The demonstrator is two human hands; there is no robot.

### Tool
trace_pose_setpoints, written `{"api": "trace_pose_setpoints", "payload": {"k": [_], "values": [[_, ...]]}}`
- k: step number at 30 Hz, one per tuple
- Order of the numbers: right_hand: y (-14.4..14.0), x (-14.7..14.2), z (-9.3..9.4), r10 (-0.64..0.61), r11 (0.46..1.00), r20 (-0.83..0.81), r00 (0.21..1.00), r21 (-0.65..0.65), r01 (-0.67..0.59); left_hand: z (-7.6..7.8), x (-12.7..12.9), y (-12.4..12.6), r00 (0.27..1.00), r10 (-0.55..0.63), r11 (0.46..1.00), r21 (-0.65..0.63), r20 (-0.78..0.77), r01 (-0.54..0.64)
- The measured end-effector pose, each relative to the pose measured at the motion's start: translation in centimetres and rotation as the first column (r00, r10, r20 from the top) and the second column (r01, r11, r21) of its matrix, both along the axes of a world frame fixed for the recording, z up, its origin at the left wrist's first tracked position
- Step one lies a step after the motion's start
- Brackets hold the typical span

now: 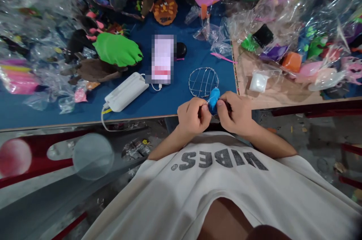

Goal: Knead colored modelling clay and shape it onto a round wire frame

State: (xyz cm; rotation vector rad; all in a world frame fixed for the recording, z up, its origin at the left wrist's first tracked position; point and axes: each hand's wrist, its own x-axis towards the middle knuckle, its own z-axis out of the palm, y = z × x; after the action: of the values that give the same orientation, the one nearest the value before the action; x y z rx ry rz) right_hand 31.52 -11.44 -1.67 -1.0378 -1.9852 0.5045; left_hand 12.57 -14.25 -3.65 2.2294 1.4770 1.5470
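Both of my hands pinch a small packet of blue modelling clay (214,97) at the table's front edge. My left hand (193,116) is closed, its thumb and fingers at the packet's left side, where some clear plastic shows. From the right, my right hand (236,113) is closed on it too, thumb against the blue. Just beyond the packet lies a round wire frame (203,81), crossed by several thin wires. I cannot tell whether the packet touches the frame. A pink plastic clay tool (223,58) rests farther back on the right.
A phone (162,59) is cabled near a white power bank (126,91). Green and brown clay shapes (117,49) lie left. Coloured clay packets (292,62) and clear bags cover a wooden board (246,89) at right. Clay figures (165,9) line the back. A red stool (39,157) stands below left.
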Motion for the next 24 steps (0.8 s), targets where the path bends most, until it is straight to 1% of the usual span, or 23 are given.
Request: {"api": "trace_pose_setpoints", "payload": {"k": [2, 5, 6, 7, 8, 11, 12, 13, 15, 18, 20, 22, 24], "values": [[0.4, 0.1, 0.0, 0.047, 0.998, 0.057, 0.997, 0.036, -0.049, 0.5, -0.3, 0.1, 1.000, -0.010, 0.998, -0.054, -0.005, 0.010], [0.9, 0.4, -0.2, 0.124, 0.988, 0.137, 0.983, 0.077, -0.135, 1.4, -1.3, 0.4, 0.994, -0.098, 0.972, -0.220, -0.045, 0.086], [1.0, 0.5, -0.3, 0.122, 0.988, 0.148, 0.981, 0.075, -0.134, 1.7, -1.7, 0.4, 0.989, -0.133, 0.956, -0.272, -0.061, 0.111], [1.0, 0.6, -0.4, 0.094, 0.992, 0.148, 0.985, 0.074, -0.106, 1.8, -2.0, 0.5, 0.987, -0.141, 0.948, -0.296, -0.075, 0.113], [1.0, 0.7, -0.6, 0.040, 0.996, 0.133, 0.990, 0.078, -0.051, 1.8, -2.2, 0.4, 0.990, -0.112, 0.955, -0.285, -0.083, 0.084], [0.5, 0.8, -1.1, -0.174, 0.982, 0.026, 0.984, 0.080, 0.171, 1.2, -2.4, 0.0, 0.995, 0.087, 0.982, -0.162, -0.052, -0.094], [0.3, 0.8, -1.2, -0.208, 0.976, -0.008, 0.978, 0.065, 0.208, 0.9, -2.3, -0.1, 0.991, 0.130, 0.982, -0.133, -0.023, -0.132], [0.1, 0.8, -1.2, -0.214, 0.976, -0.034, 0.976, 0.037, 0.215, 0.6, -2.2, -0.3, 0.990, 0.138, 0.983, -0.121, 0.005, -0.137], [-0.1, 0.8, -1.1, -0.174, 0.985, -0.057, 0.983, -0.029, 0.172, 0.3, -1.9, -0.4, 0.996, 0.081, 0.991, -0.111, 0.036, -0.077], [0.0, 0.9, -0.5, -0.099, 0.989, -0.019, 0.995, -0.111, 0.096, 0.4, -1.6, -0.2, 0.999, -0.027, 0.996, -0.085, 0.035, 0.030], [0.2, 0.9, -0.2, -0.063, 0.991, 0.026, 0.998, -0.113, 0.066, 0.7, -1.5, -0.1, 0.995, -0.089, 0.993, -0.080, 0.040, 0.092], [0.4, 0.8, -0.1, -0.037, 0.996, 0.067, 0.997, -0.084, 0.043, 1.0, -1.6, -0.1, 0.989, -0.135, 0.985, -0.098, 0.055, 0.140], [0.5, 0.7, -0.1, -0.027, 0.998, 0.105, 0.994, -0.047, 0.032, 1.4, -1.6, -0.3, 0.989, -0.137, 0.975, -0.168, 0.057, 0.145]]}}
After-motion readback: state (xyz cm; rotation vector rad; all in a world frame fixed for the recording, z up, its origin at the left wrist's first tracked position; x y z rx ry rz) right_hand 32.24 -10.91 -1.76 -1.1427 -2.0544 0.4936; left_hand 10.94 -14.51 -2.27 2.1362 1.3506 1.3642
